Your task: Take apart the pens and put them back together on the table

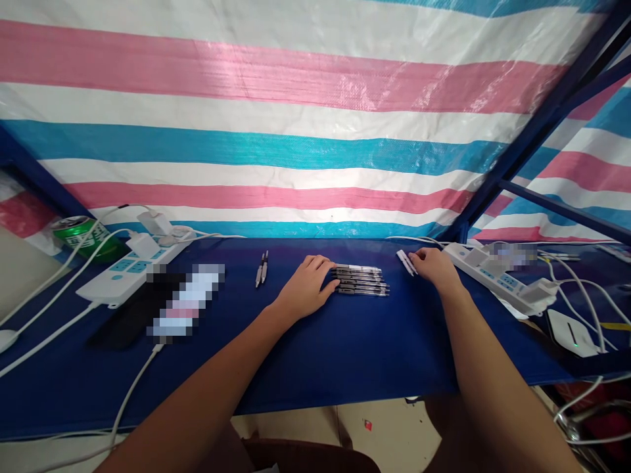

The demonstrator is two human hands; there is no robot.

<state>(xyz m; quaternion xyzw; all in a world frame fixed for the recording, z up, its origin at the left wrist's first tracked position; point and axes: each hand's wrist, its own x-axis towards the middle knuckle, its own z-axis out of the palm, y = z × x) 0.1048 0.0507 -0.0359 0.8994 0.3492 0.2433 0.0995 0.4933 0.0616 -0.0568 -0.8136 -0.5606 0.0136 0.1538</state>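
A row of clear-barrelled pens with dark grips (pixel 362 280) lies side by side in the middle of the blue tabletop. My left hand (pixel 309 284) rests flat at the row's left end, fingers stretched and thumb apart, with thumb and fingertips touching the pen ends. To the right, my right hand (pixel 434 266) has its fingers curled and pinched at the edge of slim white pen-like pieces (pixel 405 263), which lie slanted on the table. Its fingertips are partly hidden. Left of my left hand, two grey-and-black pens (pixel 261 269) lie apart from the row.
On the left are a white power strip (pixel 123 272), a green can (pixel 89 238), a blurred phone (pixel 190 299) and cables. A second power strip (pixel 503 279) and a white device (pixel 572 332) sit at right. Striped sheeting (pixel 296 144) hangs behind; a blue metal frame (pixel 532 125) rises at right.
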